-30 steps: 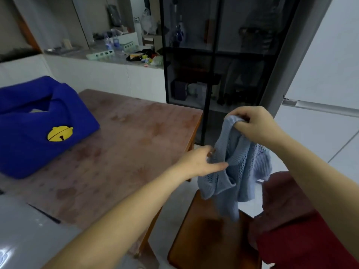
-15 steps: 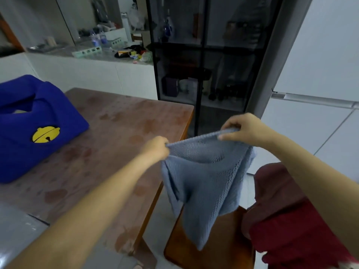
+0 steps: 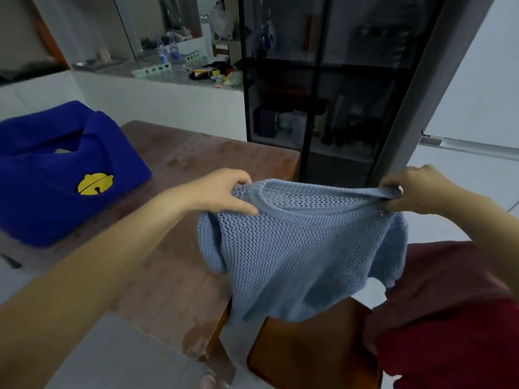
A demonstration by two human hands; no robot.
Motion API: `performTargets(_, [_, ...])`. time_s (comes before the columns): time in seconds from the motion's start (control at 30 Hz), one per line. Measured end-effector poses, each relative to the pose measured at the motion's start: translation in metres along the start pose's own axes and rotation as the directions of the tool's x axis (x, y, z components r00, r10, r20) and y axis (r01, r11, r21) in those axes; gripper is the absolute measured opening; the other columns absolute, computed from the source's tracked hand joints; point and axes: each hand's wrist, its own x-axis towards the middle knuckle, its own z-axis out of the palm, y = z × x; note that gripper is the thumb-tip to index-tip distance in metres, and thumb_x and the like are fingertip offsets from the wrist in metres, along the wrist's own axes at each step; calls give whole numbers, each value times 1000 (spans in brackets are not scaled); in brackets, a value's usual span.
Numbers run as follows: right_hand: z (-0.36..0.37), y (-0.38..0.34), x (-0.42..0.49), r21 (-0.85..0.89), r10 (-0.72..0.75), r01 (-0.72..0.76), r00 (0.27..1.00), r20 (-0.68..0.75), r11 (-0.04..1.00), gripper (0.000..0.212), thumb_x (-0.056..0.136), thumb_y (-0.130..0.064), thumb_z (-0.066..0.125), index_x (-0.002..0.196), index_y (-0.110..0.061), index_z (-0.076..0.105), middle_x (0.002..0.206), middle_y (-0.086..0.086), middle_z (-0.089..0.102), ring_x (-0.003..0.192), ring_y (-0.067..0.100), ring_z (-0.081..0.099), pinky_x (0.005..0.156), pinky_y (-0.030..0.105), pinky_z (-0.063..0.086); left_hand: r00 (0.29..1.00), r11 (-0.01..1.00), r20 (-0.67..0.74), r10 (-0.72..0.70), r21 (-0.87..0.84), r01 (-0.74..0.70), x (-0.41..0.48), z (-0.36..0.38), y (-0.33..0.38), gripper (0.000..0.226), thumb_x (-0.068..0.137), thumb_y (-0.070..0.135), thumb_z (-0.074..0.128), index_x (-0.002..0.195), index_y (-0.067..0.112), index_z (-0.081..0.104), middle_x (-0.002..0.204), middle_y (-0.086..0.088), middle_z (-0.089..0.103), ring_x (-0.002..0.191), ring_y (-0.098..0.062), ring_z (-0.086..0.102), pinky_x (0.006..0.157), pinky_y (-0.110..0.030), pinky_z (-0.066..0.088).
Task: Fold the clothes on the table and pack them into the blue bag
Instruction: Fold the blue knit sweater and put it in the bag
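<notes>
Here, the blue bag (image 3: 56,175) sits on the table (image 3: 179,265) at the left. The left hand (image 3: 222,193) pinches one shoulder of a light blue knit sweater (image 3: 303,256) — the right hand (image 3: 415,189) pinches the other — spread in the air past the table's edge, above a wooden stool (image 3: 309,355) and beside red cloth (image 3: 455,318).

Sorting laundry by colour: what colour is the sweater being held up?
Light blue, an open-mesh knit sweater; the head view shows it best.
</notes>
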Motion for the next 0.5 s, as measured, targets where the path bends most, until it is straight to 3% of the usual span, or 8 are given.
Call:
performTargets(0.1, [4,-4,2,99,35,-33,999,-20,995,26,79,-41,68,72,-32,45,67,-10,54,71,20,53,68,33,44,991,996,-119,63,71,-55,-1,0,-15,15,78,24,74,83,14,63,80,1,63,76,-16,58,67,-35,42])
performTargets(0.2, [8,-9,2,311,59,-67,998,35,948,27,78,-35,72,84,-27,47,67,-8,62,69,18,60,68,36,50,952,995,-304,44,-75,-70,-3,1,-31,10,80,16,72,78,18,63,73,7,61,67,2,55,67,-32,42])
performTargets(0.27, [11,-9,3,366,87,-102,995,58,925,31,75,-22,76,82,-26,45,70,-5,61,70,21,58,59,31,43,921,965,-389,-9,-244,-93,-8,1,-38,14,81,15,68,80,26,60,70,9,62,65,2,55,67,-28,42])
performTargets(0.33, [11,-7,4,379,134,-106,990,-49,919,27,78,-9,67,81,-24,46,70,-2,58,73,28,57,57,29,36,906,901,-423,-10,-397,-176,-15,2,-39,17,83,19,60,95,29,54,78,-4,65,74,-12,60,67,-29,45])
performTargets(0.4, [9,-6,3,461,196,-84,960,-202,883,16,85,-4,56,92,-15,48,67,0,58,66,23,56,62,28,34,894,870,-443,70,-412,-272,-23,-1,-36,20,86,13,52,99,28,49,91,-10,63,86,-18,60,77,-26,48])
performTargets(0.5, [5,-6,5,632,212,50,919,-332,774,22,93,-7,48,96,-24,35,54,-4,64,52,9,61,55,28,44,893,904,-426,144,-311,-294,-33,-12,-33,43,83,0,44,75,39,62,106,2,63,100,0,59,91,-18,45])
